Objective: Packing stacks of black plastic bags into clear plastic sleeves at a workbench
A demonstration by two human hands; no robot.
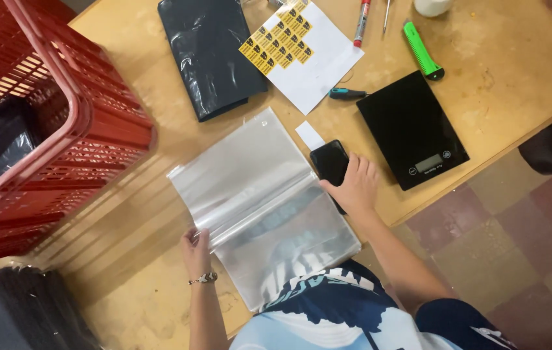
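wooden table [496,84] holds scale [412,129], red basket [62,129]; left hand [196,251] pinches clear bags [260,201], right hand [356,186] flat on phone [330,162].

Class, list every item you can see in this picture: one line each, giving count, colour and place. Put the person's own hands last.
clear plastic bags: a stack, transparent, table centre
phone: one, black, right of the bags
kitchen scale: one, black, table right
sticker sheet: one, white with yellow labels, top centre
dark bag stack: one, black, top left of centre
box cutter: one, green, top right
marker: one, red, top centre
small tool: one, teal handle, beside the scale
crate: one, red, left
table: one, tan wood
left hand: on the bags' near-left edge
right hand: on the phone
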